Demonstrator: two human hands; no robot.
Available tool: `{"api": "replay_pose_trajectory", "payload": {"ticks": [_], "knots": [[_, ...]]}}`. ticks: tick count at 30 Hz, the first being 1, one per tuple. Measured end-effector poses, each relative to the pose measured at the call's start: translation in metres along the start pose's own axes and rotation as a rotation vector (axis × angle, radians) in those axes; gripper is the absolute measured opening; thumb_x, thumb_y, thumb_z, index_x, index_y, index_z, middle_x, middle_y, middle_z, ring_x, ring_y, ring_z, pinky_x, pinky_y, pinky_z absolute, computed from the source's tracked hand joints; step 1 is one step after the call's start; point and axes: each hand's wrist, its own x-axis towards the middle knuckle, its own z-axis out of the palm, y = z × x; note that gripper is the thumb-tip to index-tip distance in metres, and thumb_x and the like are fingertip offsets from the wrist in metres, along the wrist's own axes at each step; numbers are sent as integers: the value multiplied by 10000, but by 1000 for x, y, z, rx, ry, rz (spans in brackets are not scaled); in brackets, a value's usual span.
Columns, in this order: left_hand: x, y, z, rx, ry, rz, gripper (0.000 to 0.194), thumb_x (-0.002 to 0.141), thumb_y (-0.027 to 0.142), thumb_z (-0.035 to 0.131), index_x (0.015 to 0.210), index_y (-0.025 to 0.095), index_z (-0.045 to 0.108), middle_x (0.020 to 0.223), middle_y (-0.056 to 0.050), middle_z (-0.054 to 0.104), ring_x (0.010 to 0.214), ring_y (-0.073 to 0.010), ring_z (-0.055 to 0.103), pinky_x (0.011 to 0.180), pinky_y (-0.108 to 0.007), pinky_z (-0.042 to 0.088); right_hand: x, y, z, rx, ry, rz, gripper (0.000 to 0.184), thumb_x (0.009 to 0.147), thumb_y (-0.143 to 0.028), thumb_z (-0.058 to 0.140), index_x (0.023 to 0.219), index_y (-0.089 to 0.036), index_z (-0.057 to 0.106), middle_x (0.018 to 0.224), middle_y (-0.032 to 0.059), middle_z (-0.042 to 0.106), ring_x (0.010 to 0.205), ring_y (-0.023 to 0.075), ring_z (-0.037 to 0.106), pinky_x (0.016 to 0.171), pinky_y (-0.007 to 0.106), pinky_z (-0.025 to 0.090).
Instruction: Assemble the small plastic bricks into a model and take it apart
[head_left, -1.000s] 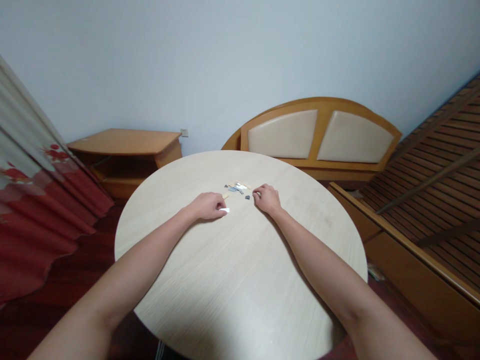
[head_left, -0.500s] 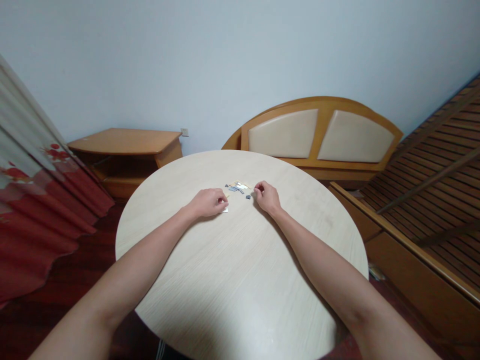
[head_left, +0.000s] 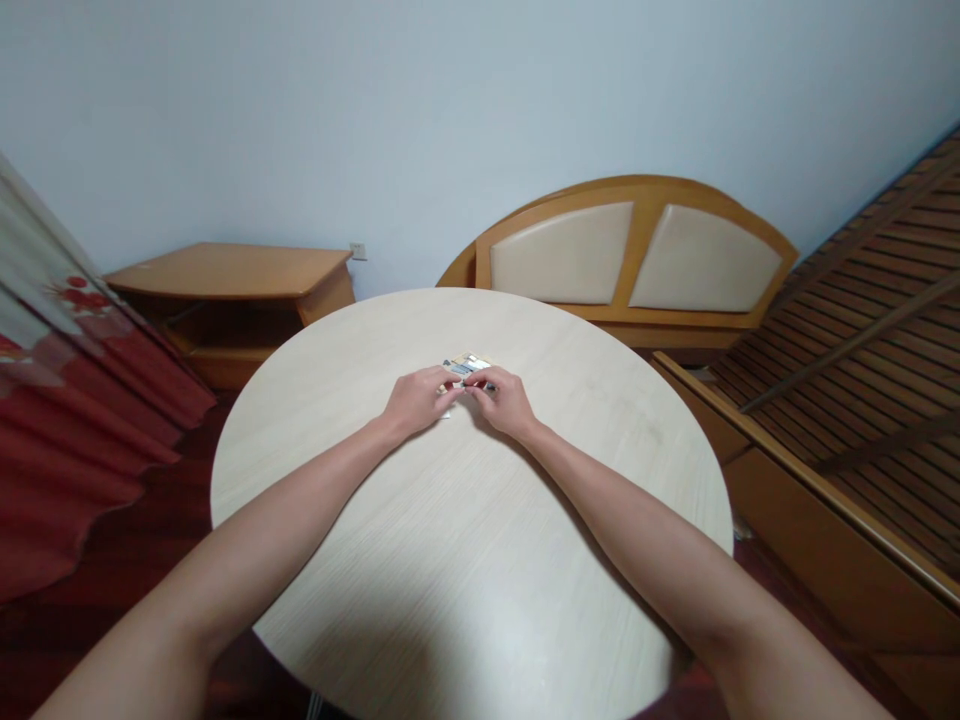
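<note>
My left hand (head_left: pixel 418 400) and my right hand (head_left: pixel 508 402) meet fingertip to fingertip over the table. Both are closed in a pinch around something tiny and dark between them, too small to name. Just behind the fingers lies a little cluster of white, grey and yellowish pieces (head_left: pixel 471 361), partly covered by the hands. Under my left hand's fingers a thin white edge (head_left: pixel 444 416) shows on the tabletop; most of that piece is hidden.
The round pale wooden table (head_left: pixel 450 560) fills the middle. Behind it stand a low wooden cabinet (head_left: pixel 232 270) at left and a padded headboard (head_left: pixel 562 255) at right. A red and white curtain (head_left: pixel 82 420) hangs at far left; slatted wood (head_left: pixel 862 360) leans at right.
My right hand has moved left, and its fingertips now meet those of my left hand. The view has shifted slightly, and the hands now cover more of the small pieces.
</note>
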Motion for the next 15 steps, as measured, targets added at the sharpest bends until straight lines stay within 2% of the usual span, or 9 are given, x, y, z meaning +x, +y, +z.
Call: {"api": "replay_pose_trajectory", "payload": {"ticks": [10,15], "knots": [[1,-2,2,18,7,-12,193,978,317,622,1056,232,777,1004,-39,777,898,-176,684,801,-287,482,-1,5,0,-41,-47,-30,239,925,-221,593,1103,-250,749,1043,67,767,939,233,677,938,422,516],[1,2,-1,8,10,-19,181,972,306,631,1031,220,779,983,-44,776,886,-176,685,807,-283,484,0,7,0,-81,-89,-57,233,964,-260,568,1112,-263,747,1053,65,764,998,233,674,967,428,504]]}}
